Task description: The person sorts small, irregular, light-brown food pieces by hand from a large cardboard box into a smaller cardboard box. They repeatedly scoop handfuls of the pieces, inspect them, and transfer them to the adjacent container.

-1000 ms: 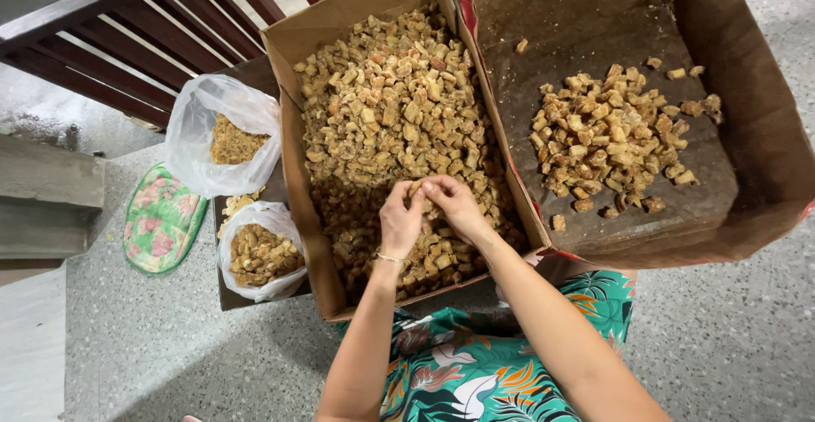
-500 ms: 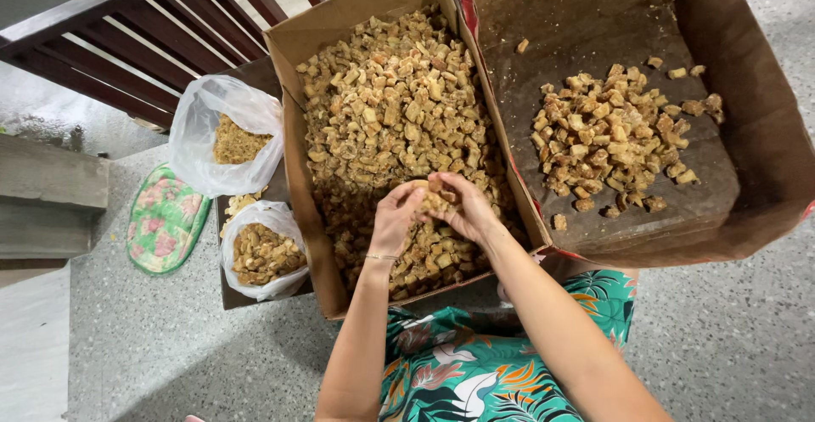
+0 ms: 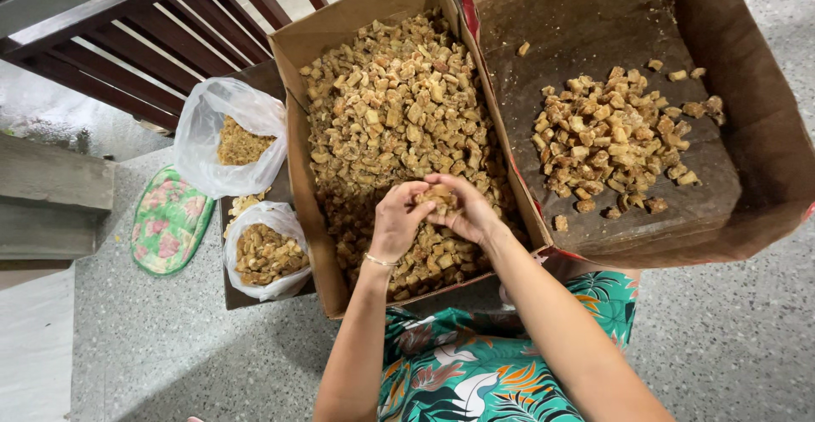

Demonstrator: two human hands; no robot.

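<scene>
Working over the full cardboard box [image 3: 301, 57], left hand [image 3: 397, 221] & right hand [image 3: 464, 211] met, both grips clamped on one tan chunk [image 3: 439, 198] just above the heap. W/ a second box [image 3: 747, 108] right holding a smaller pile [image 3: 611, 137]; two plastic bags [image 3: 242, 137] left, near a floral pad [image 3: 170, 221] on the floor.

both hands, left hand [image 3: 397, 218] and right hand [image 3: 465, 210], clasp a brown chunk [image 3: 439, 198] (partly hidden) over the full cardboard box [image 3: 299, 146].
</scene>
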